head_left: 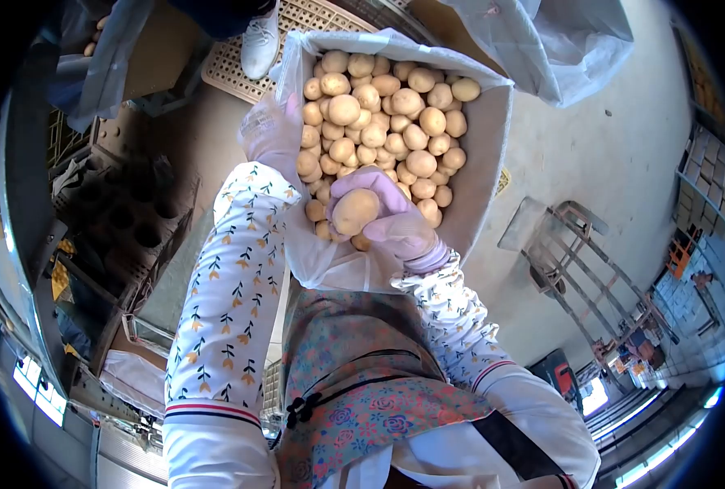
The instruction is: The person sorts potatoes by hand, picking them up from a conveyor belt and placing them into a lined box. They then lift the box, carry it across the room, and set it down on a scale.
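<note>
A box (497, 122) lined with white plastic stands in front of me, filled with many round, yellowish potatoes (405, 101). My right hand (399, 224), in a pinkish-purple glove, is closed around one larger potato (356, 212). It holds this potato over the near part of the box, above the others. My left hand (271, 134), gloved too, is at the left wall of the box, with its fingers bent over the rim and liner. Part of those fingers is hidden by the liner.
A person's white shoe (260, 45) rests by a perforated plastic crate (313, 23) behind the box. Another plastic-lined box (558, 49) stands at the far right. A metal hand cart (590, 269) lies to the right on the concrete floor. Machinery (32, 244) runs along the left.
</note>
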The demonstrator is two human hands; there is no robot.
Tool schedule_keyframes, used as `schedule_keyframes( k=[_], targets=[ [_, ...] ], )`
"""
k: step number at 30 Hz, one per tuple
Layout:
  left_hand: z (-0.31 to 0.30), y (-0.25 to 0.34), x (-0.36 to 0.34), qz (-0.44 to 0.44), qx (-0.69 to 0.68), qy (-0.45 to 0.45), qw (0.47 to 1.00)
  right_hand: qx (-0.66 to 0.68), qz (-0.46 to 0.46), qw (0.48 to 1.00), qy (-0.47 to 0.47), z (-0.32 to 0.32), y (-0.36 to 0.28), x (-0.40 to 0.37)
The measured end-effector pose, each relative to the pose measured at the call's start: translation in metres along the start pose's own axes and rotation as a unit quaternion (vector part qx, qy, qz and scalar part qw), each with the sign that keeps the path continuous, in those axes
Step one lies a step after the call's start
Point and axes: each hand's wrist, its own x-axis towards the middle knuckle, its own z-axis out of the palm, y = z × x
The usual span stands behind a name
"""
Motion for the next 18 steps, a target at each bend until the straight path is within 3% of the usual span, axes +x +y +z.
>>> schedule_keyframes(
  k=[4,11,15,18],
  targets=[
    [-0.003,0.004,-0.001,-0.005,-0.005,0.009,1.000,-0.007,0.026,0.998,0.050,0.043,-0.031,0.001],
    [0.017,-0.007,0.003,0.033,-0.020,0.046,0.998,-0.083,-0.018,0.994,0.071,0.085,-0.047,0.001],
    [0.015,-0.003,0.003,0.007,-0.023,-0.015,1.000,-0.072,-0.051,0.996,0.015,0.110,-0.039,0.007],
    [0.017,-0.021,-0.010,0.059,-0.291,-0.007,0.955,-0.191,-0.081,0.975,0.078,0.146,-0.028,0.017]
  ],
)
